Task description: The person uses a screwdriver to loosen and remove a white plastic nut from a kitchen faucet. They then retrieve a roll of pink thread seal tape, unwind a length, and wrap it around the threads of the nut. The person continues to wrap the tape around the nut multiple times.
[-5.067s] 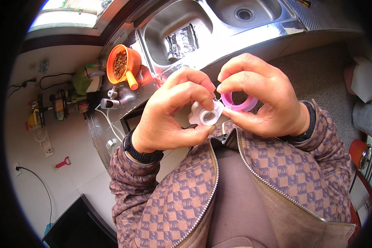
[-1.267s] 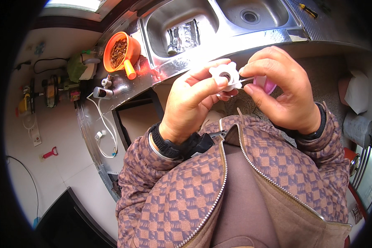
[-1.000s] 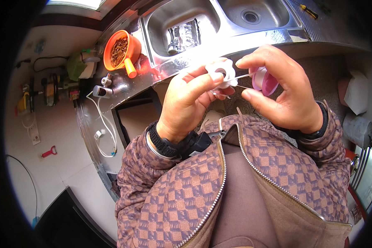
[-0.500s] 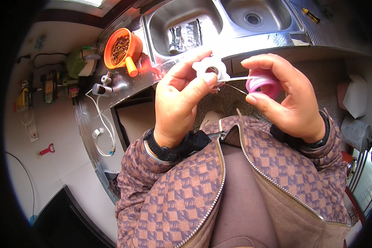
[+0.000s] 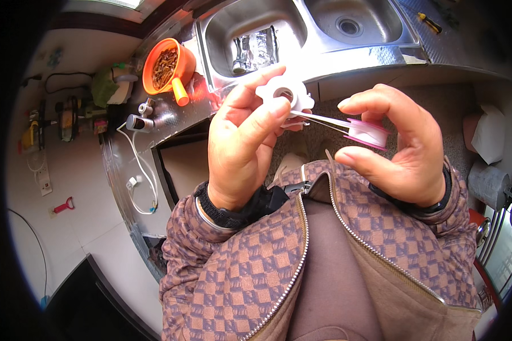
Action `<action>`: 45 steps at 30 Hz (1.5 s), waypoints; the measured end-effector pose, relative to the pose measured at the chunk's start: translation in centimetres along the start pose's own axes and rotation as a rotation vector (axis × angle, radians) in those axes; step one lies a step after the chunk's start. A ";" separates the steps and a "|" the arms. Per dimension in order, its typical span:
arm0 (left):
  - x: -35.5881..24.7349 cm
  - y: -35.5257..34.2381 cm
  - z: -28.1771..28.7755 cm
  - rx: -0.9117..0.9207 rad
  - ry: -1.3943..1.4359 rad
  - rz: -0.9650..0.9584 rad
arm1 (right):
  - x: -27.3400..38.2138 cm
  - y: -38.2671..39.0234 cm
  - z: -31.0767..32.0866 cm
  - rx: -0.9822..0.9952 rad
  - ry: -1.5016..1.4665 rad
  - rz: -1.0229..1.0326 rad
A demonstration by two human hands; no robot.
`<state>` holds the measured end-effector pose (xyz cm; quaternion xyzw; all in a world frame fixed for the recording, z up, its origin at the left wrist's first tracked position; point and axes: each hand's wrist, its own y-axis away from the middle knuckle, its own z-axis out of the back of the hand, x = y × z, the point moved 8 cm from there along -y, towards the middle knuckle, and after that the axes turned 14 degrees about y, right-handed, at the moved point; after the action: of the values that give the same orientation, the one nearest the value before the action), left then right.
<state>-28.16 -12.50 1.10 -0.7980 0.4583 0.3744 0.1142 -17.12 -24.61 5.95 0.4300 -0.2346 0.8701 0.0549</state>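
My left hand [image 5: 242, 131] pinches a white plastic fitting [image 5: 284, 90] with a round hole and lobed rim, thumb in front and fingers behind. Narrow white tape [image 5: 323, 118] runs taut from the fitting to a pink-rimmed spool of thread seal tape [image 5: 367, 134], and a thinner strand shows beneath it. The spool sits within the curve of my right hand [image 5: 401, 139], tilted with its white winding showing. My right thumb and index finger stand apart around it. It seems to rest against the fingers behind, where the contact is partly hidden.
A double metal sink [image 5: 256, 17] lies beyond my hands, with a foil-like packet [image 5: 259, 48] in its left basin. To its left stands an orange handled pot [image 5: 179, 62] of brown strips. A white cable [image 5: 145, 165] trails over the counter's edge. A screwdriver [image 5: 429, 23] lies far right.
The spool has turned from showing its open ring to showing its side, and my right thumb and fingers have spread wider. The fitting in my left hand has shifted slightly left.
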 end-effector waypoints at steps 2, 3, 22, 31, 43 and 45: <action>0.1 0.1 -0.2 -0.016 -0.058 0.017 | -0.3 -0.2 0.0 0.062 -0.017 -0.043; 0.2 0.2 -0.3 -0.008 -0.034 0.024 | -0.5 -0.4 -0.1 0.080 -0.048 -0.081; 0.9 -0.4 0.5 -0.006 0.060 0.172 | -1.8 -1.5 -1.0 0.192 -0.047 -0.203; 0.3 -0.5 0.8 -0.104 -0.074 0.037 | -3.2 -0.8 -2.6 0.183 -0.135 -0.251; 0.8 -0.2 1.1 -0.114 -0.096 0.034 | -3.5 -0.2 -2.6 0.247 0.034 -0.268; 1.0 -0.2 1.1 -0.107 -0.080 0.042 | -3.6 -0.1 -2.6 0.239 0.019 -0.255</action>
<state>-28.28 -12.46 -0.42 -0.7776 0.4491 0.4323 0.0821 -16.77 -22.92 1.86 0.4514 -0.0722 0.8818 0.1156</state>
